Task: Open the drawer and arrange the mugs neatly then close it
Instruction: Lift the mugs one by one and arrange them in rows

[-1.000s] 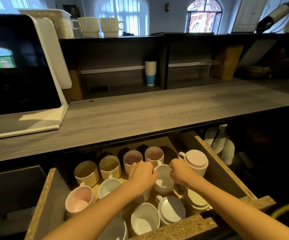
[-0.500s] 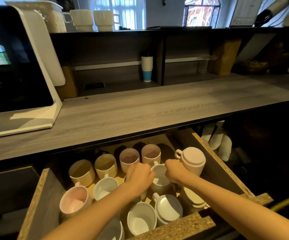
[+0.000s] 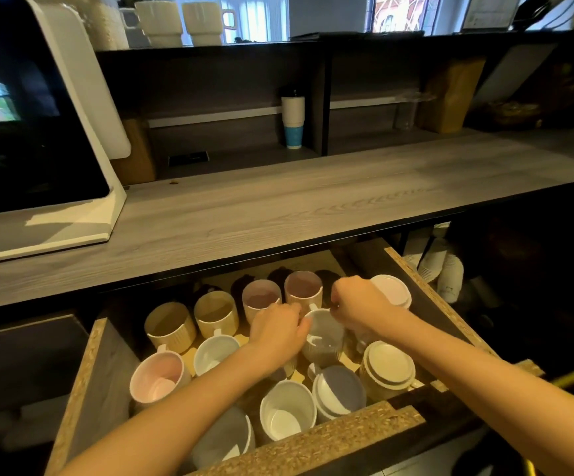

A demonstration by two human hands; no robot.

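2 hands (image 3: 280, 333) (both) among mugs (image 3: 214, 313).

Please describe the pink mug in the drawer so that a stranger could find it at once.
Look into the open drawer under the grey wooden counter, at its left side. The pink mug stands upright nearest the left wall, in front of a ribbed beige mug. It alone is pink inside; its neighbours are white, grey or beige.

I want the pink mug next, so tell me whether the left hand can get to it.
Probably yes. The pink mug stands open-topped at the drawer's left side with nothing over it, near the left hand, though that hand is busy at a white mug.
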